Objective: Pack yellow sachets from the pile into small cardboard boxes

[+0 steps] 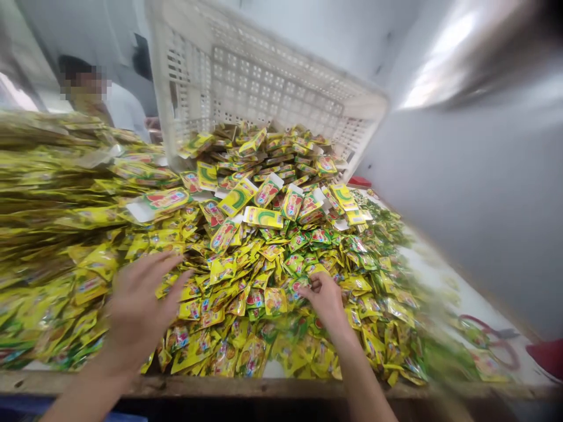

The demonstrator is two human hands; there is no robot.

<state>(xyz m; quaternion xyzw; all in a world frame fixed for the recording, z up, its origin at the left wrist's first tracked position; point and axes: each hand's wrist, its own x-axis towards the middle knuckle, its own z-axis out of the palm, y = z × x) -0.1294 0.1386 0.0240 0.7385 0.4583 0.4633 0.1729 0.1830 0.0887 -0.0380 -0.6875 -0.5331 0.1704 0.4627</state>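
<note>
My left hand (143,296) is over the left part of a large heap of small yellow and green sachets (222,269). It is smeared by motion, but its fingers are spread and nothing shows in them. Around the middle of the heap, my right hand (325,293) has its thumb and fingers closed at the edge of a green and yellow sachet (300,286). Behind the sachets lie many small yellow and green cardboard boxes (237,197), several with white end flaps standing open. They spread out of a white plastic crate (281,53) tipped on its side.
Scissors with red handles (488,337) lie on the white tabletop (433,278) at the right. A wooden edge (211,388) runs along the front. At the back left is another person (125,108) in a white top. A grey wall (475,187) borders the right side.
</note>
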